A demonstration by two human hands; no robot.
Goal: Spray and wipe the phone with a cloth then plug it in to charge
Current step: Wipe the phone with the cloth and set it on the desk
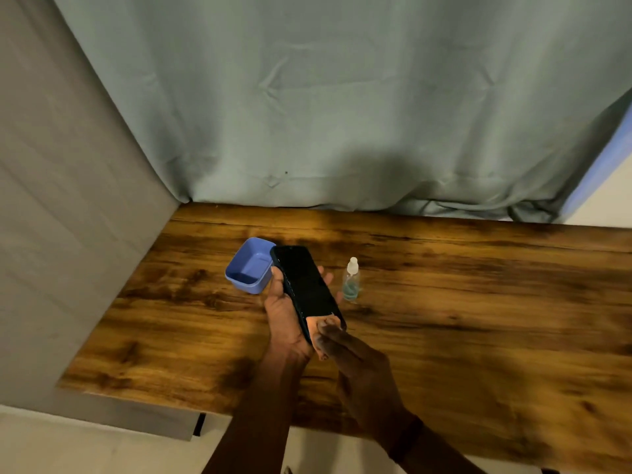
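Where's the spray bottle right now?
In the head view, the spray bottle stands upright on the wooden table, just right of the phone held in the left hand, untouched by either hand.

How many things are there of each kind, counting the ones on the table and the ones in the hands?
Phones: 1, the phone, held in the left hand
Cloths: 1, the peach cloth, pressed on by the right hand
Spray bottles: 1, the spray bottle
Tubs: 1, the blue tub
Total: 4
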